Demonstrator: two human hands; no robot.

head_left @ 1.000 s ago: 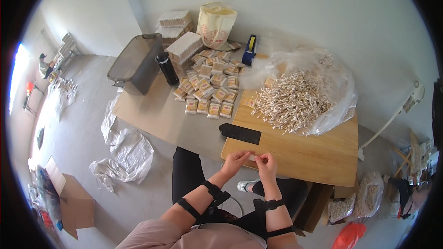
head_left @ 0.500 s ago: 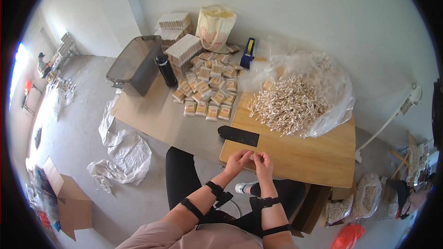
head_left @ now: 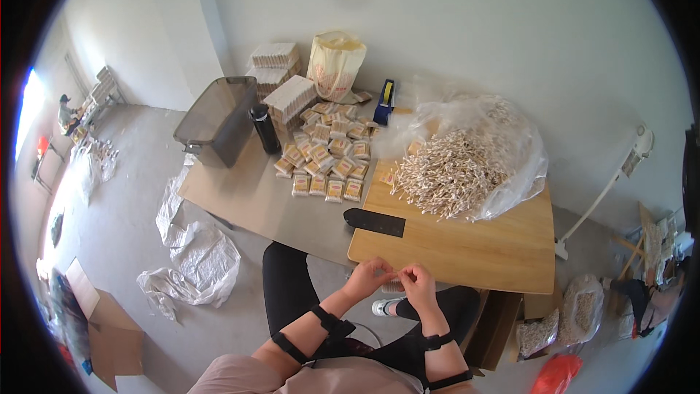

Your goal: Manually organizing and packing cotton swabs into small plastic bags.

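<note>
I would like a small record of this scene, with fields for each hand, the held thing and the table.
left hand: pinches a small pale bundle, near the table edge
right hand: pinches the same bundle
small pale bundle: too small to identify
light wooden table: carries a heap of pale sticks on clear plastic and a flat black strip
grey board: rows of small packets

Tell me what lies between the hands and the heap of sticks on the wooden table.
In the head view, only bare wooden table lies between the hands and the heap of sticks.
</note>
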